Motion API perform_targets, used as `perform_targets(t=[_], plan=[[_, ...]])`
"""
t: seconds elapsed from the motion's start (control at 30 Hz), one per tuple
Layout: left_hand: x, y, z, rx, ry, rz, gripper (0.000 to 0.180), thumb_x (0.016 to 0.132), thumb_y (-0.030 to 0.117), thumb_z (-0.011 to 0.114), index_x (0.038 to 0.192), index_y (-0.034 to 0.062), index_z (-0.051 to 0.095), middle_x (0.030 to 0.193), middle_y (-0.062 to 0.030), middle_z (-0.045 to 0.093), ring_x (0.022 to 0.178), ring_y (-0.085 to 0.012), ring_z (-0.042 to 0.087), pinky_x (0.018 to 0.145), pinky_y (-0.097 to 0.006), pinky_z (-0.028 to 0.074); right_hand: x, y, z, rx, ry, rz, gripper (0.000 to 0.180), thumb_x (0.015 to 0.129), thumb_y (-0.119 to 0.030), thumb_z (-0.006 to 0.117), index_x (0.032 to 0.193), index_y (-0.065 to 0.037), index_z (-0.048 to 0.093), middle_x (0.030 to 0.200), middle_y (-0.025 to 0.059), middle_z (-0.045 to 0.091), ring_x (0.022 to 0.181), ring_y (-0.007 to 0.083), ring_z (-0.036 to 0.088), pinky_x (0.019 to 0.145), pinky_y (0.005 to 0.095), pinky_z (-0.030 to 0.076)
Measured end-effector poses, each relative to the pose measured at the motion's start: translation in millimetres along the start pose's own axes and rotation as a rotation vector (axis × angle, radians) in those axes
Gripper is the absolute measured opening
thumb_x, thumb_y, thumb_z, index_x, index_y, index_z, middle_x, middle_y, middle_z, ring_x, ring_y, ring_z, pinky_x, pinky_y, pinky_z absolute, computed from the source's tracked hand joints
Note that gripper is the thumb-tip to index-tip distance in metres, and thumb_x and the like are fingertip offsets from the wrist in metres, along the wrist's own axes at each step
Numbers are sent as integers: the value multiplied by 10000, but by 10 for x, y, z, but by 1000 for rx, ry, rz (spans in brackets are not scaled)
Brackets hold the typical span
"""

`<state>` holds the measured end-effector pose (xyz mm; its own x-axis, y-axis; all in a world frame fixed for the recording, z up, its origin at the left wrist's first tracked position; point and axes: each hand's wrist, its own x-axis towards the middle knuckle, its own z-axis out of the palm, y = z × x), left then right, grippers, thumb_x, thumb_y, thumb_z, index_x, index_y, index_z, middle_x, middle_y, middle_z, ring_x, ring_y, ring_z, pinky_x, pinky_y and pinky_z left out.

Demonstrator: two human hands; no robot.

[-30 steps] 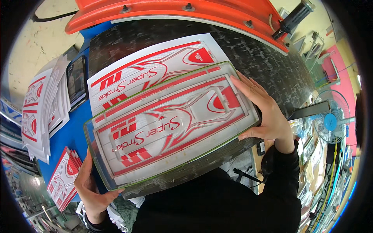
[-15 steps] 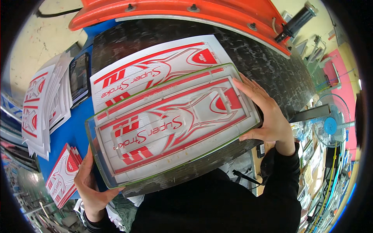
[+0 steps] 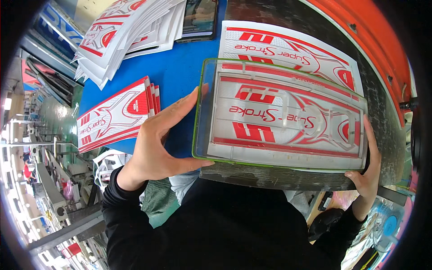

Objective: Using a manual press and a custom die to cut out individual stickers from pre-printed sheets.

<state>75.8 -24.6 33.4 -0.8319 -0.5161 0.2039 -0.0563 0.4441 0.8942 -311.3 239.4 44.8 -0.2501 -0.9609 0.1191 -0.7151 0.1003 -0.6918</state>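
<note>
Two-handed, clamps clear panel (image 3: 284, 119) between left hand (image 3: 156, 140) and right hand (image 3: 369, 176). Overlaps printed sheet (image 3: 288, 48) at table's (image 3: 252, 175) near edge.

Clr block (image 3: 292, 117) looks glossy plas., sheet (image 3: 288, 42) smooth ppr, sleeve (image 3: 128, 220) matt cloth

Bright light, glaring white at far left; pale glints on the clear plate (image 3: 312, 118). Edges curve toward black corners; the fan (image 3: 389, 224), lower right, seems blurred.

grips (image 3: 155, 150) (image 3: 370, 173): 2 | clear panel (image 3: 279, 121): 1 | phone (image 3: 199, 20): 1 | paper stacks (image 3: 114, 38) (image 3: 114, 112): 2
</note>
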Motion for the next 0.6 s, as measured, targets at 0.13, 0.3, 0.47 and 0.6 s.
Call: perform_targets(t=[0.13, 0.3, 0.47, 0.6], plan=[[-10, -22, -10, 10, -15, 22, 1081, 606, 0, 916, 1529, -40, 355, 1557, -212, 425, 1465, -294, 383, 1202, -405, 298, -26, 11, -18, -55, -23, -25, 1209, 726, -616, 816, 1554, 73, 267, 1586, 221, 359, 1409, 271, 438, 1155, 398, 333], [-14, 11, -5, 17, -17, -2, 1071, 611, 18, 922, 1525, -41, 365, 1550, -214, 436, 1461, -297, 391, 1198, -402, 301, -56, 4, -1, -85, 36, -31, 1176, 706, -657, 791, 1534, 47, 339, 1540, 266, 406, 1403, 367, 450, 1141, 469, 364], [-7, 15, -13, 45, -13, 8, 1077, 606, 37, 931, 1520, -45, 368, 1540, -227, 444, 1448, -315, 412, 1185, -405, 323, -45, -13, -20, -111, 26, -12, 1173, 701, -658, 789, 1525, 55, 353, 1545, 270, 400, 1426, 381, 418, 1165, 474, 324], [10, 40, -10, 82, -13, 30, 1060, 609, 55, 926, 1512, -49, 382, 1533, -240, 448, 1439, -335, 426, 1171, -407, 344, -25, -58, -15, -118, 54, -14, 1173, 708, -682, 769, 1524, 54, 357, 1550, 264, 397, 1434, 380, 409, 1167, 481, 319]])
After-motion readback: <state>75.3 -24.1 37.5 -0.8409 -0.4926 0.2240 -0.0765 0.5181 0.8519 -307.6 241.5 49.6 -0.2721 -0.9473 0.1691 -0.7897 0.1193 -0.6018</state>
